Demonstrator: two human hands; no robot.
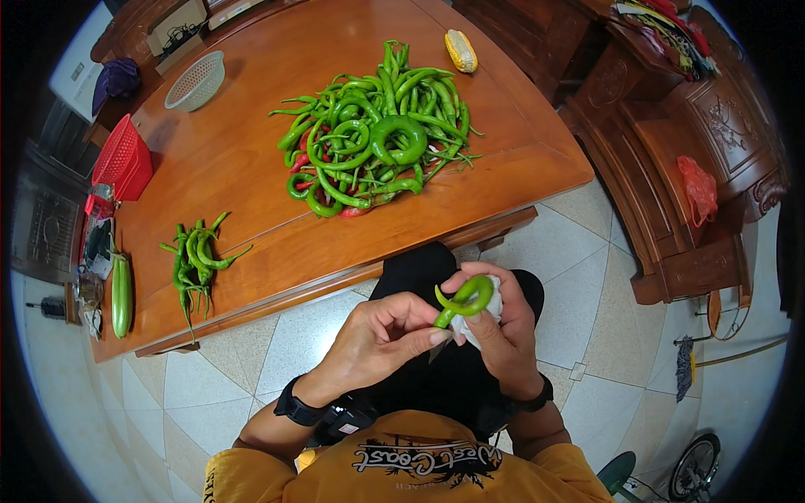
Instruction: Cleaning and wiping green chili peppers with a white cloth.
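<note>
A curled green chili pepper (481, 295) is held between my two hands above my lap. My left hand (390, 333) pinches one end of it with thumb and fingers. My right hand (508, 335) is closed around its looped part, with a crumpled white tissue or cloth (486, 325) against the pepper. On the wooden table (251, 142) in front of me lies a large heap of green peppers (377, 126), several of them curled, with some red ones showing beneath. A smaller bunch of green peppers (197, 256) rests at the table's near left.
A long pale-green vegetable (122, 295) lies along the left table edge. Behind it stand a red plastic basket (126, 159) and a pale oval strainer basket (195, 82). A partly bare corn cob (460, 51) sits beyond the heap. Carved wooden furniture (662, 159) with a red bag (698, 189) stands right.
</note>
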